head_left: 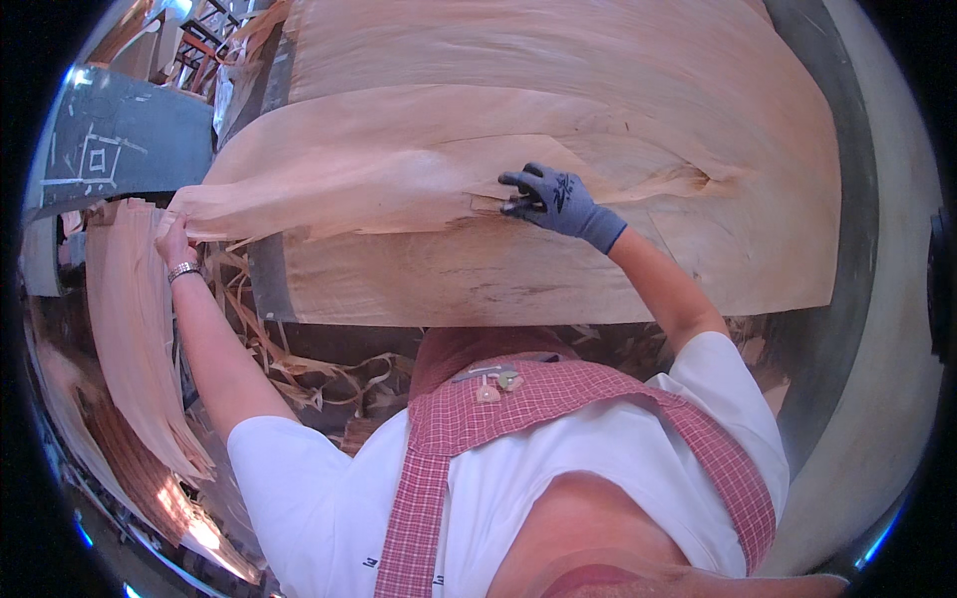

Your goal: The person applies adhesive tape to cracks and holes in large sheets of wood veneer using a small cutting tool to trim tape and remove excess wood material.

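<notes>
A long strip of thin wood veneer (329, 164) lies across the wide veneer sheets (449, 274) in front of me. Bare and closed, my left hand (175, 241) grips the strip's left end, past the left edge of the sheets. My right hand (543, 199), in a grey-blue glove, is over the strip's torn near edge, around the middle of the sheets. Its fingers are apart and partly bent, with nothing visible between them. Right of that hand, the veneer has a raised, split fold (708, 181).
Narrow veneer strips (135, 329) hang in a stack at my left. Behind them stands a dark panel (120, 135) with tape marks. Curled veneer scraps (289, 359) lie below the table's near edge. A pale curved surface (887, 299) runs along the right.
</notes>
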Action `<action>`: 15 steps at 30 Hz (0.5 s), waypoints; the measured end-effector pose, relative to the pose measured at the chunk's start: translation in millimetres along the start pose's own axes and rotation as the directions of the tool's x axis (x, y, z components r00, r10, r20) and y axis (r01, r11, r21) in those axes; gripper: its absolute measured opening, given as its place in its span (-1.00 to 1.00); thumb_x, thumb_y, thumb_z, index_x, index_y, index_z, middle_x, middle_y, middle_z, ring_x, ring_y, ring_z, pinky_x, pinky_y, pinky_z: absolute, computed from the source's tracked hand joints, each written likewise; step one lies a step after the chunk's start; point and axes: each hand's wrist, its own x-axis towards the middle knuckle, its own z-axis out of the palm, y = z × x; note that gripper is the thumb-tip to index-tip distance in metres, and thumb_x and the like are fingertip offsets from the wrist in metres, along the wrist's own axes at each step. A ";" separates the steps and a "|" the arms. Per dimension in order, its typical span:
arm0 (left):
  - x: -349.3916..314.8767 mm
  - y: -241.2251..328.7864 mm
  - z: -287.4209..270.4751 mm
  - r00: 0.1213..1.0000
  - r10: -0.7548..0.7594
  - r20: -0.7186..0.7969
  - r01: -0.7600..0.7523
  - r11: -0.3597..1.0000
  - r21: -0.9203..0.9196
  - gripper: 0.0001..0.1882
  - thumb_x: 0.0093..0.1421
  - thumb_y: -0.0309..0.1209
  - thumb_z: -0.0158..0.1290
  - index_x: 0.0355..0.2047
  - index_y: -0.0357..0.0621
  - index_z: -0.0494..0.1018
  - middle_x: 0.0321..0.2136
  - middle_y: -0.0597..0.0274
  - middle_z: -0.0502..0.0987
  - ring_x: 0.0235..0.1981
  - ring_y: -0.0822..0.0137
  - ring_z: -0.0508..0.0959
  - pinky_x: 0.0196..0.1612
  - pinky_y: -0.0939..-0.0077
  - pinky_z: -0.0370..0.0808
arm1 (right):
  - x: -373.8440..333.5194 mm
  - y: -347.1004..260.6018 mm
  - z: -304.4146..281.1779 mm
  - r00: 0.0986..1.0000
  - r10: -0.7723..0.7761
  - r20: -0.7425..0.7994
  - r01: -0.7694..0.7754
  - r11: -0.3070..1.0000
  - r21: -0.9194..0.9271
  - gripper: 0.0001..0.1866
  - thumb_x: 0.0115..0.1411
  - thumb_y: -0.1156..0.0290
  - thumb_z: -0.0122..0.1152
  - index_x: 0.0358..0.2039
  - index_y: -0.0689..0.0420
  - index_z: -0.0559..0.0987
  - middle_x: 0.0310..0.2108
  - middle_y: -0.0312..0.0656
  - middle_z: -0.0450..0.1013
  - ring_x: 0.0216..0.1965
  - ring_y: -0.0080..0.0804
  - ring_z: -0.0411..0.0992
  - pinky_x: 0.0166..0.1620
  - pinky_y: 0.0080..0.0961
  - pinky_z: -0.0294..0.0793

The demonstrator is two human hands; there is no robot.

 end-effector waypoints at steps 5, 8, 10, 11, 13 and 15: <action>-32.4 -2.2 -39.6 0.971 -0.237 -0.017 0.221 0.927 -0.302 -0.41 0.07 -0.34 0.27 0.02 -0.44 0.32 0.02 -0.13 0.43 -0.06 0.03 0.52 -0.18 0.10 0.56 | 33.2 -4.4 22.0 0.990 0.132 -0.041 -0.137 0.982 -0.131 -0.33 0.20 -0.11 0.14 0.26 -0.13 0.31 -0.19 -0.06 0.40 -0.21 -0.05 0.47 -0.24 -0.17 0.50; -147.6 42.1 60.7 0.950 -0.003 -0.313 0.016 0.999 0.037 -0.38 0.22 -0.14 0.10 0.05 -0.49 0.27 0.16 -0.24 0.28 0.12 -0.09 0.37 0.05 0.03 0.42 | 19.3 11.4 36.1 0.971 0.235 -0.047 -0.240 0.955 -0.174 -0.30 0.19 -0.13 0.15 0.28 -0.15 0.29 -0.17 -0.02 0.39 -0.20 -0.03 0.47 -0.23 -0.16 0.51; -212.0 15.9 87.1 0.718 0.681 -0.140 -0.517 0.658 0.548 -0.34 0.31 -0.04 -0.08 0.15 -0.42 0.22 0.16 -0.21 0.29 0.18 -0.08 0.29 0.25 0.06 0.18 | 28.5 0.7 32.3 0.976 0.218 -0.014 -0.218 0.965 -0.149 -0.30 0.18 -0.13 0.16 0.27 -0.15 0.30 -0.17 0.00 0.38 -0.19 -0.03 0.47 -0.22 -0.15 0.51; -251.8 14.2 118.9 0.717 0.663 0.214 -0.659 0.546 0.517 -0.33 0.30 -0.06 -0.06 0.22 -0.35 0.17 0.22 -0.14 0.23 0.25 -0.04 0.22 0.29 0.03 0.11 | 29.2 0.3 30.6 0.973 0.232 -0.002 -0.230 0.964 -0.131 -0.29 0.17 -0.14 0.17 0.28 -0.16 0.29 -0.16 0.00 0.37 -0.19 -0.02 0.47 -0.21 -0.15 0.51; -323.1 15.4 173.6 0.606 0.582 0.543 -0.791 0.366 0.490 -0.29 0.27 -0.10 -0.03 0.31 -0.23 0.09 0.31 -0.03 0.12 0.35 0.00 0.08 0.36 0.01 -0.02 | 30.8 -2.3 27.5 0.968 0.251 0.024 -0.247 0.964 -0.101 -0.28 0.15 -0.14 0.19 0.28 -0.19 0.29 -0.16 0.01 0.37 -0.18 -0.01 0.47 -0.19 -0.14 0.51; -332.8 -2.9 191.7 0.609 0.603 0.514 -0.759 0.257 0.598 -0.25 0.26 -0.10 -0.02 0.35 -0.18 0.03 0.36 0.02 0.05 0.39 0.03 -0.01 0.38 0.00 -0.11 | 30.9 2.3 25.9 0.968 0.244 0.059 -0.241 0.969 -0.056 -0.27 0.14 -0.11 0.22 0.26 -0.12 0.30 -0.16 0.02 0.37 -0.16 0.02 0.46 -0.16 -0.15 0.50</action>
